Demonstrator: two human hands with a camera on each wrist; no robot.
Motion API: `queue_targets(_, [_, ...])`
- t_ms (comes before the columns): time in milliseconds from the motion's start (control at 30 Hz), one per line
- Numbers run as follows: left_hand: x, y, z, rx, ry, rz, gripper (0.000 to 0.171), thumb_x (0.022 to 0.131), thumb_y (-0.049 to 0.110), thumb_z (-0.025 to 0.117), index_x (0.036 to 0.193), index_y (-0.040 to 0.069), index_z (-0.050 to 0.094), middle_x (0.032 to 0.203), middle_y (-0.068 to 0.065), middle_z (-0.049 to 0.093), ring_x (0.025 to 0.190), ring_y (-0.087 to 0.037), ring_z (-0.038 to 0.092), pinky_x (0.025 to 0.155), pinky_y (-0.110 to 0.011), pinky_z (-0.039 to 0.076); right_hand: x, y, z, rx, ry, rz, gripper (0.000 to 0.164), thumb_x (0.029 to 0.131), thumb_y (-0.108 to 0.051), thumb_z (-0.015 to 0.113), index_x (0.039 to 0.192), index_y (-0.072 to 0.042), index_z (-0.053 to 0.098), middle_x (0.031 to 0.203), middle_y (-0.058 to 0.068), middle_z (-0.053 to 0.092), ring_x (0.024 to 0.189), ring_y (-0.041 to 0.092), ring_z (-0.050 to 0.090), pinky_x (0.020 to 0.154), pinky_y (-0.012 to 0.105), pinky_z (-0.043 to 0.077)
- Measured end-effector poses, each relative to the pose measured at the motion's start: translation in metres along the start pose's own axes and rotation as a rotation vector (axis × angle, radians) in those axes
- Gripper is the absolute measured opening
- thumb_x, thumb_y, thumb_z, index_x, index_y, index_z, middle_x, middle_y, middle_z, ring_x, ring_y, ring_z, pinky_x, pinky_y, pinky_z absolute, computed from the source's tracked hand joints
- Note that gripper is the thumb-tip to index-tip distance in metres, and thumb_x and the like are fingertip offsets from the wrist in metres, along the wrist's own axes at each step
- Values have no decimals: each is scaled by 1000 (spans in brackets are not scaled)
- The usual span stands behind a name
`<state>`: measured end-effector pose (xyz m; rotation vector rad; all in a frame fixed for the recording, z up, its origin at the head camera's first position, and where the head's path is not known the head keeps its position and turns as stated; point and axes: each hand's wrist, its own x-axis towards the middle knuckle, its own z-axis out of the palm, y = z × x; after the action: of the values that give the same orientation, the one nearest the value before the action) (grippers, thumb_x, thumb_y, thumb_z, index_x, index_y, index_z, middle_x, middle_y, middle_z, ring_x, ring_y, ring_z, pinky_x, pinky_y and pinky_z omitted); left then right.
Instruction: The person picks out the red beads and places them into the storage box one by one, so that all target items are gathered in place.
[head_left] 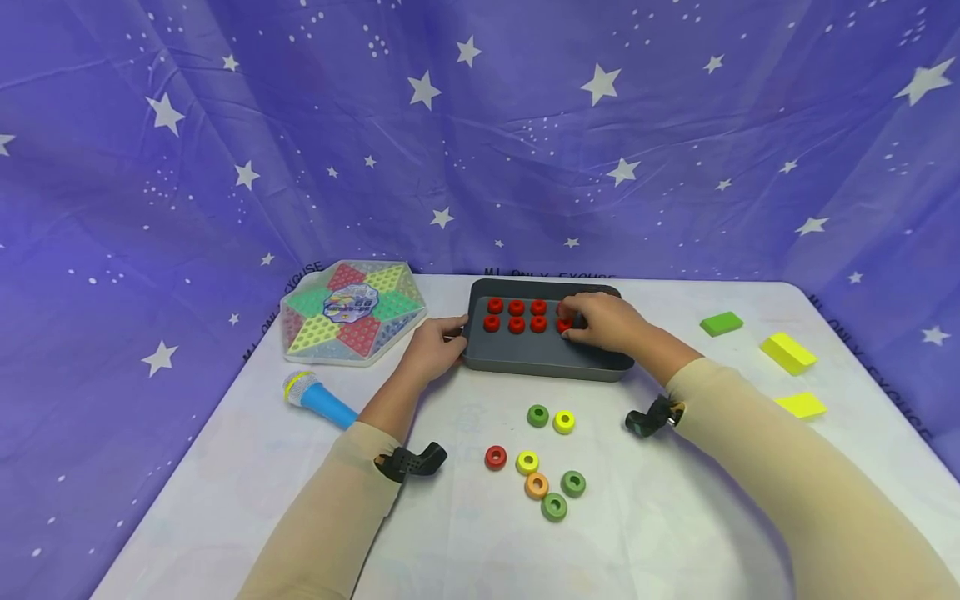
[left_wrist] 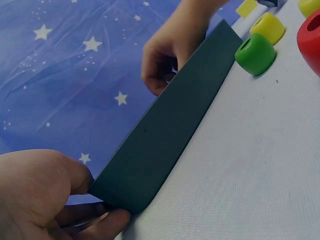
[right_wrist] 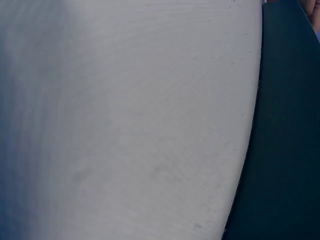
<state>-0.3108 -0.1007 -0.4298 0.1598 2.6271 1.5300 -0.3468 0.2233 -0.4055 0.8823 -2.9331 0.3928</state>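
Observation:
A dark grey rectangular tray (head_left: 555, 358) lies on the white table, with red ring-shaped beads (head_left: 517, 307) set in two rows inside it. My left hand (head_left: 435, 348) grips the tray's left end; in the left wrist view its thumb is at the rim and its fingers (left_wrist: 107, 225) are at the lower corner. Over the tray's right part, my right hand (head_left: 611, 323) pinches a red bead (head_left: 564, 310) at the end of the rows. Another red bead (head_left: 564, 326) sits by its thumb, partly covered. The right wrist view shows mostly tabletop and the tray wall (right_wrist: 285, 130).
Loose green, yellow, orange and red beads (head_left: 537, 486) lie in front of the tray. To the left are a hexagonal Chinese checkers box (head_left: 352, 304) and a blue toy microphone (head_left: 326, 403). On the right lie a green block (head_left: 722, 323) and yellow blocks (head_left: 787, 353).

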Motion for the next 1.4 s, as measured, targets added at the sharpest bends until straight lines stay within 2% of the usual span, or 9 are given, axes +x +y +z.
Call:
queue_targets(200, [1, -1, -1, 2, 2, 2, 50, 94, 11, 57, 144, 13, 59, 125, -14, 68, 101, -24, 67, 72, -29, 62, 0, 0, 1, -22, 6, 5, 27, 87, -33, 79, 105, -17, 68, 99, -1, 69, 86, 20, 60, 75, 41, 54])
queue_targets(400, [0, 0, 0, 7, -1, 7, 50, 94, 11, 57, 144, 13, 59, 125, -14, 68, 101, -24, 67, 72, -29, 62, -11, -8, -9, 42, 83, -8, 31, 88, -32, 79, 111, -14, 70, 106, 3, 71, 92, 22, 65, 80, 43, 56])
queue_targets(533, [1, 3, 1, 12, -2, 31, 50, 94, 11, 57, 144, 13, 59, 125, -14, 69, 100, -24, 67, 72, -29, 62, -26, -32, -23, 123, 130, -48, 33, 89, -34, 78, 114, -14, 70, 108, 2, 72, 85, 22, 63, 74, 39, 54])
queue_targets(667, [0, 3, 2, 19, 3, 40, 50, 93, 11, 57, 143, 12, 59, 124, -15, 69, 96, -24, 68, 71, -29, 62, -42, -70, -27, 182, 109, -143, 31, 88, -40, 78, 110, -19, 70, 104, -4, 71, 81, 17, 60, 70, 34, 53])
queue_targets(833, [-1, 2, 1, 17, 5, 24, 50, 94, 10, 57, 143, 12, 59, 124, -15, 69, 96, -23, 68, 70, -28, 62, -62, -118, -11, 212, -5, -263, 29, 91, -43, 74, 111, -22, 72, 109, -8, 71, 90, 14, 64, 78, 31, 56])
queue_targets(1000, [-1, 1, 0, 13, 11, 13, 50, 94, 11, 57, 144, 12, 58, 124, -15, 69, 99, -23, 67, 71, -28, 62, -77, -149, 11, 173, -71, -374, 29, 91, -43, 72, 113, -24, 72, 111, -14, 68, 103, 6, 61, 88, 29, 55])
queue_targets(1200, [-3, 0, 0, 33, 21, 13, 50, 94, 10, 57, 143, 12, 59, 122, -14, 69, 95, -22, 67, 70, -27, 61, -84, -165, 31, 63, -81, -447, 27, 90, -47, 73, 110, -28, 70, 103, -15, 64, 96, 3, 57, 81, 24, 54])
queue_targets(1400, [-3, 2, 2, 36, 29, 10, 50, 93, 11, 57, 143, 14, 60, 120, -11, 70, 92, -21, 67, 69, -27, 61, -86, -170, 35, 8, -63, -482, 22, 91, -42, 74, 107, -27, 70, 99, -17, 63, 90, 3, 55, 78, 21, 51])
